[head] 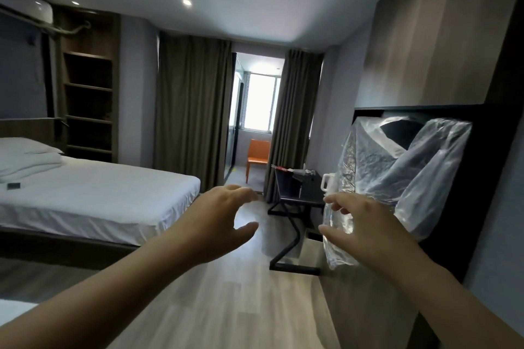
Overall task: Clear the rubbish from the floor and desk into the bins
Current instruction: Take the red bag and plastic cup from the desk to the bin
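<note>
Dark desk (287,186) on my right has small clutter (297,171) at its far end; bed (99,198) holds folded white bedding (28,161) plus a little dark square (13,185).

White-sheeted bed (99,195) at nine o'clock, pale wood-look floor (226,292) at six, brown curtains (192,110) at twelve flanking a bright window (261,102), orange chair (258,154) below it, dark open shelving (88,102) at ten, wall air conditioner (25,5) at eleven, lit ceiling spotlight (186,2), grey walls (334,93).

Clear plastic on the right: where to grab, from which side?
Pinch the loose lower flap of the plastic, coming from its left, where the right hand is. It hangs free and crumpled; higher up it lies draped over a bulky dark thing.
</note>
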### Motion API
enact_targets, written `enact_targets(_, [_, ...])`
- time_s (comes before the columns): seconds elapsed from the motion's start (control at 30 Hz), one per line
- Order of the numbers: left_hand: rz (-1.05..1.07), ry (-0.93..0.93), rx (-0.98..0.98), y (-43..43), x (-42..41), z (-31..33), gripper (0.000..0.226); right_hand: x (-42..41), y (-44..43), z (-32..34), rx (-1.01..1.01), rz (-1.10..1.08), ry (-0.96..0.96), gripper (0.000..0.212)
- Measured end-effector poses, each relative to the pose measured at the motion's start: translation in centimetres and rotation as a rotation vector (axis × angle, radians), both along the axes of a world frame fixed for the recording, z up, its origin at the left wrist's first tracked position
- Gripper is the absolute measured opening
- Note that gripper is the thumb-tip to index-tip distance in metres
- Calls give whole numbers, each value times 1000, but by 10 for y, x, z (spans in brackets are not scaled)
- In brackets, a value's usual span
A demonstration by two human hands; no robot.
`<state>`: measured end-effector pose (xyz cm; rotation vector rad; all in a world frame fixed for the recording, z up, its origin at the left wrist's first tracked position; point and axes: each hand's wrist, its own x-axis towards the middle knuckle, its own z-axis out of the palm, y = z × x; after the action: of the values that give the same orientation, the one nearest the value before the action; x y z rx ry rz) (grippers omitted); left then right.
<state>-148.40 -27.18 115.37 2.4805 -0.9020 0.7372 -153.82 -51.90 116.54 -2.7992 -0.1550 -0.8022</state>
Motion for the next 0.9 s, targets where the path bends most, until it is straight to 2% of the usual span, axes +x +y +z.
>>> enact_targets(0.23, [-3, 2, 65, -30, 116, -1, 44, 119, -31, -12, 47, 20, 2, 48])
enact_targets(0.53, [-7, 46, 50, -61, 268, -13, 46, 265, -69, -25, 47, 15, 77, 48])
enact_targets(0.9, [-65, 47, 68, -69, 493, -27, 46, 471, -72, -43, 13, -94, 128, 49])
